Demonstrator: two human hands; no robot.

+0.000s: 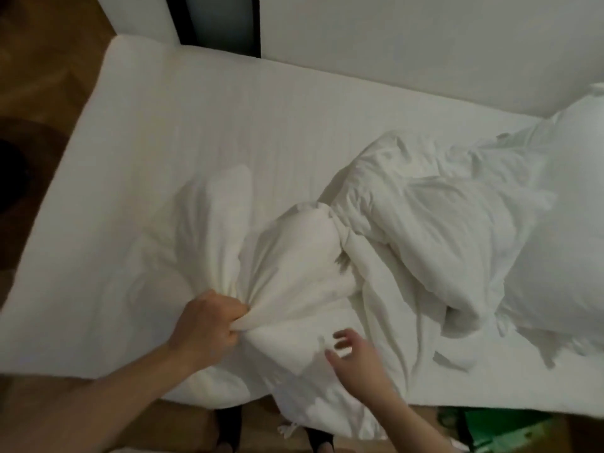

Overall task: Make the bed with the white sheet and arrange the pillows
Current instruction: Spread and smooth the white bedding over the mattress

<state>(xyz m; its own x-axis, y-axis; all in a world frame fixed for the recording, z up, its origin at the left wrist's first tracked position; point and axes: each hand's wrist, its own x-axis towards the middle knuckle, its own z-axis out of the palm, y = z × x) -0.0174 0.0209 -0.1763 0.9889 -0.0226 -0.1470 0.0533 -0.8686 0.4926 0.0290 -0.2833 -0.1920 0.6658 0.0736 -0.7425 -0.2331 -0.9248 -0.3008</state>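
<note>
A bare white mattress (183,125) fills most of the view. A crumpled white sheet (408,230) lies bunched across its middle and right, with one end hanging over the near edge. My left hand (206,325) is clenched on a gathered fold of the sheet near the front edge. My right hand (354,358) hovers just over the sheet beside it, fingers spread, holding nothing. A white pillow (568,197) lies at the far right, partly under the sheet.
A white wall (425,44) runs along the far side of the bed, with a dark gap (222,21) at the upper left. Wooden floor (42,60) lies to the left. A green object (496,429) sits on the floor below the bed's near edge.
</note>
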